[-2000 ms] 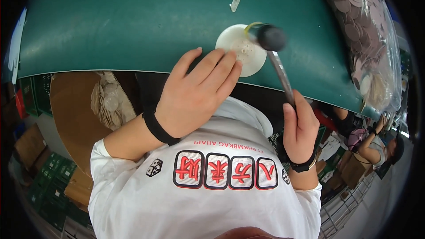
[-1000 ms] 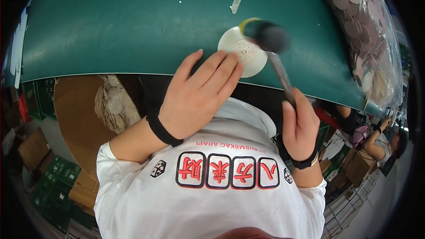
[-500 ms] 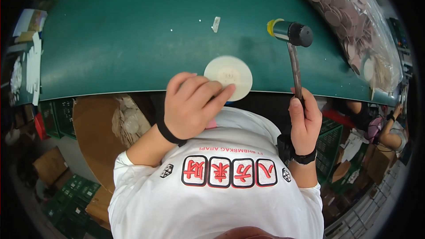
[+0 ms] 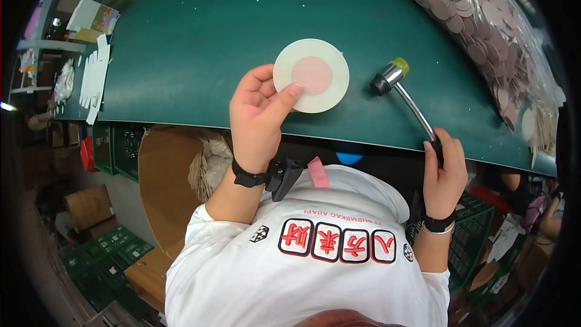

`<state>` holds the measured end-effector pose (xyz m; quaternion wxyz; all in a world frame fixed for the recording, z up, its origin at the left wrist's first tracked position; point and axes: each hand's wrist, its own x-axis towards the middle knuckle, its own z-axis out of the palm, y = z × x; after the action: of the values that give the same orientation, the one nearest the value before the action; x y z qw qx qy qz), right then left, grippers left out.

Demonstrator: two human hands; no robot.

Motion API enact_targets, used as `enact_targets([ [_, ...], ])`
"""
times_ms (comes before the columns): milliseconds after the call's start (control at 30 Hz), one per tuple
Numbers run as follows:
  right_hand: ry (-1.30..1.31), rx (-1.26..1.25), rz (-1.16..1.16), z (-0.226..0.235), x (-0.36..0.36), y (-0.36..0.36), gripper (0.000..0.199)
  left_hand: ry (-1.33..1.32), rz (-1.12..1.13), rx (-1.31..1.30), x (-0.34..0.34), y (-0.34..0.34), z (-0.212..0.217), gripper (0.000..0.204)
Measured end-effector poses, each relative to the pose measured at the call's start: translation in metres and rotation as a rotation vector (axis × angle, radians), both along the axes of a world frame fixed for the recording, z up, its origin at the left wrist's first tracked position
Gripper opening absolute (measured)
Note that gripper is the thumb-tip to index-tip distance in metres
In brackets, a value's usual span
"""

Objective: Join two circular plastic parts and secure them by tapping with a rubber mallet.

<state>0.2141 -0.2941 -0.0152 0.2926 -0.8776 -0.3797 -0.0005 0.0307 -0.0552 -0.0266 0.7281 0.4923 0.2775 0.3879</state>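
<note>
My left hand [image 4: 257, 115] grips a flat, round, off-white disc [image 4: 339, 77] at its lower left edge, thumb on top and fingers underneath. On the disc's upper face is a smaller pale pink circle [image 4: 311, 71], roughly centred. My right hand [image 4: 446, 175] is wrapped round the dark grip of a small mallet [image 4: 414, 108] at the table's front edge. The mallet has a metal shaft, one black face and one yellow face. Its head rests on or just above the green table, right of the disc; I cannot tell which.
A clear plastic bag [image 4: 475, 30] of pinkish-brown discs lies at the right of the green table [image 4: 200, 60]. White strips [image 4: 95, 79] lie at its left end. Below the front edge stands an open cardboard box [image 4: 163, 188] with pale material inside. Green crates [image 4: 109, 260] stand lower left.
My left hand has turned palm up and now holds the disc with its pink circle showing. The mallet has swung so its black face points left, with its head lower. The whole view has shifted.
</note>
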Motion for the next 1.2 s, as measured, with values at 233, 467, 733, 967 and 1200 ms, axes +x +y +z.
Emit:
enact_targets([
  [233,-0.213,-0.04,0.052,-0.005,0.027,0.014,0.026,-0.016,-0.02,-0.094,-0.002,0.004,-0.004,0.035],
  [467,-0.258,-0.077,0.106,-0.012,0.042,0.014,0.026,-0.002,-0.087,-0.138,0.001,-0.001,-0.008,0.032],
  [733,-0.309,-0.06,0.137,-0.012,0.031,0.014,0.032,0.012,-0.193,-0.205,0.008,-0.01,0.002,0.037],
  [967,0.211,0.31,0.378,0.018,-0.012,0.033,0.047,0.029,-0.297,-0.308,0.008,-0.01,-0.001,0.027],
  [1200,0.335,0.322,0.504,0.015,-0.021,0.044,0.046,0.092,-0.332,-0.244,0.01,-0.022,0.002,0.027],
])
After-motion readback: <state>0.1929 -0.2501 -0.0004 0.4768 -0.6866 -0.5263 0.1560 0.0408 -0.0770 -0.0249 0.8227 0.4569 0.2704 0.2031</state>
